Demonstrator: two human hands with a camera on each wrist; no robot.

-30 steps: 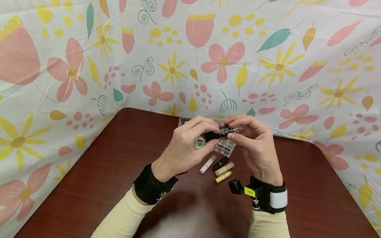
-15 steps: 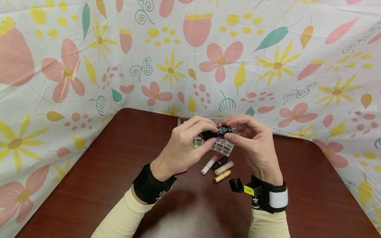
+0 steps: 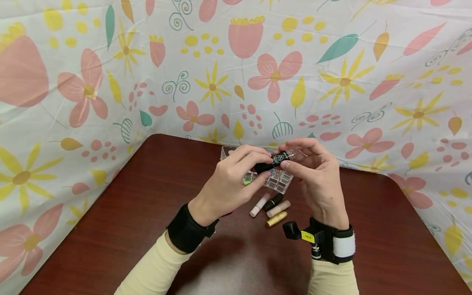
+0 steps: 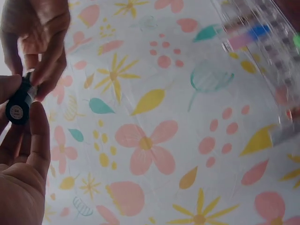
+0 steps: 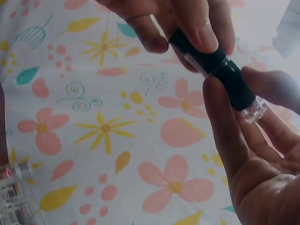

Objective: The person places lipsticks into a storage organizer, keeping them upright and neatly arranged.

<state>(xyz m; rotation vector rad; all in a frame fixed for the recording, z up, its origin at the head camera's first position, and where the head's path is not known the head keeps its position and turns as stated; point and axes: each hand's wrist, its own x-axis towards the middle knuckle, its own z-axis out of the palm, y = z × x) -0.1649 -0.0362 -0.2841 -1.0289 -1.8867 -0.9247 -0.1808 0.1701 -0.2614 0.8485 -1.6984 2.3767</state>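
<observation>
Frame centre: black tube (image 3: 279,158), left hand (image 3: 232,174) and right hand (image 3: 318,174) pinching opposite ends, fingers parted only its width | behind: clear compartmented organizer (image 3: 282,183), pink-and-blue tube (image 4: 244,39) inside.

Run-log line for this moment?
left hand: pinches black tube | right hand: pinches same tube, clear-tipped end | clear organizer: partly hidden behind hands | four loose tubes: on table, near side of organizer
</observation>
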